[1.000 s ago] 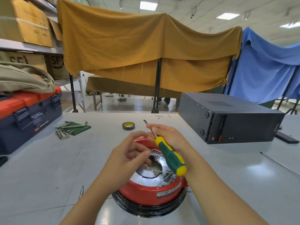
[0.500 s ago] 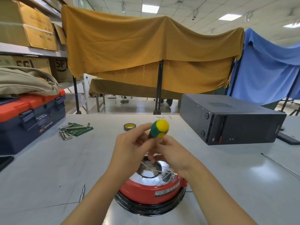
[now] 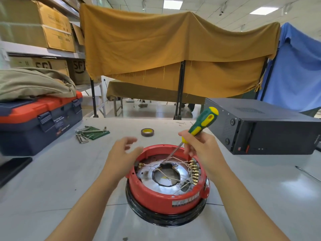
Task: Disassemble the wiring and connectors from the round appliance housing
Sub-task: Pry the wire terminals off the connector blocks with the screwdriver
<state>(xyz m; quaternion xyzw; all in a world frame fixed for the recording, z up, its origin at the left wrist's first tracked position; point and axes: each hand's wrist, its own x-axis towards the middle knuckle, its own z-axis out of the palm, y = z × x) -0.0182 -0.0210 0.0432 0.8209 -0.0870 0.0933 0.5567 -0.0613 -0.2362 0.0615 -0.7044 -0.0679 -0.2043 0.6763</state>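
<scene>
A round red appliance housing (image 3: 161,200) with a black base ring sits upside down on the grey table in front of me. Inside it, pale wires (image 3: 175,164) cross a shiny metal plate, and a row of brass connectors (image 3: 194,173) lines the right inner wall. My right hand (image 3: 202,146) grips a green and yellow screwdriver (image 3: 203,123), whose shaft slants down into the housing toward the wires near the central hole. My left hand (image 3: 121,153) hovers beside the housing's left rim, fingers loosely spread and holding nothing.
A roll of tape (image 3: 147,132) lies behind the housing. Hex keys on a green pouch (image 3: 90,133) lie at the back left, beside a blue and red toolbox (image 3: 40,122). A black computer case (image 3: 265,126) stands at the right. A thin rod (image 3: 307,173) lies far right.
My right hand turned the screwdriver tip-down and lowered its tip into the housing. My left hand let go of it and moved off to the left, uncovering the wires.
</scene>
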